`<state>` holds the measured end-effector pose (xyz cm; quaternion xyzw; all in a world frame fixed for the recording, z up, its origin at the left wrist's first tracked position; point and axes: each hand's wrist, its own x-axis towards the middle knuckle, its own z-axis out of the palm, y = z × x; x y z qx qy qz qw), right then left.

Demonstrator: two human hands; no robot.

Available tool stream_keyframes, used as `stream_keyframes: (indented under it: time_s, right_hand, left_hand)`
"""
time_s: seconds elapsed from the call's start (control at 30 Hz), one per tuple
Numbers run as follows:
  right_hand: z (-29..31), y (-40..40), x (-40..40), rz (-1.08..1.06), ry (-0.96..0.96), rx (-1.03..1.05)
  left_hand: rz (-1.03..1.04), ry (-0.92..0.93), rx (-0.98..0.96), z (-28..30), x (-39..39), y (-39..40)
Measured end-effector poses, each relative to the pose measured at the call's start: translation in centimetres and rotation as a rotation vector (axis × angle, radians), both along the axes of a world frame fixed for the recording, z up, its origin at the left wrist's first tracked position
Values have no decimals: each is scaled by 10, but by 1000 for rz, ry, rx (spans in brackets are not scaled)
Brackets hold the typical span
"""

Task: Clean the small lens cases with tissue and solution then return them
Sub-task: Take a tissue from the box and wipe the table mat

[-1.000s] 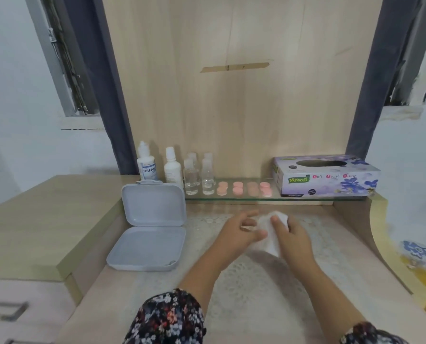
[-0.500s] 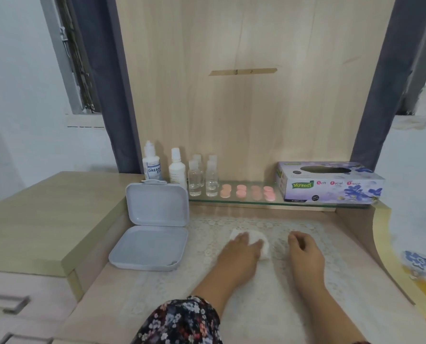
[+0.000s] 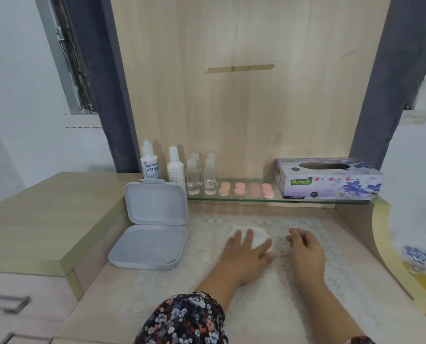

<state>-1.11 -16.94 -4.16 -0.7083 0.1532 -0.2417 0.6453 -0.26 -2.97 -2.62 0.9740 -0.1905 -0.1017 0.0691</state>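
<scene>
A folded white tissue [image 3: 259,236] lies on the lace mat in the middle of the desk. My left hand [image 3: 245,252] rests flat on it with straight fingers. My right hand [image 3: 305,247] lies on the mat just right of the tissue, fingers loosely curled and holding nothing. Several small pink lens cases [image 3: 246,189] sit in a row on the glass shelf [image 3: 256,199] behind. Two white solution bottles [image 3: 150,161] stand at the shelf's left end, with small clear bottles [image 3: 202,176] beside them.
An open grey hinged box [image 3: 152,224] stands left of my hands, lid up. A purple tissue box [image 3: 328,178] sits on the shelf's right end. A raised wooden counter [image 3: 45,214] flanks the left; a curved desk edge [image 3: 381,232] bounds the right.
Both hands held the tissue up a second ago. It now lies on the mat under my left hand, and my right hand has let go and rests beside it.
</scene>
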Motion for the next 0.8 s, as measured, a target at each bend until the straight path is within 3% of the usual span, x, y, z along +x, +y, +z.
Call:
stream_keyframes:
  time_s: [0.17,0.47,0.8]
  right_hand:
    - [-2,-2,0,-23,-17,20]
    - [-2,-2,0,-6,-10,24]
    - [-2,-2,-1,-9,-3,-9]
  left_hand:
    - [-105,41,20,6,-7,9]
    - [253,65,33,4,9,47]
    - [-22,94,15,0,-47,-2]
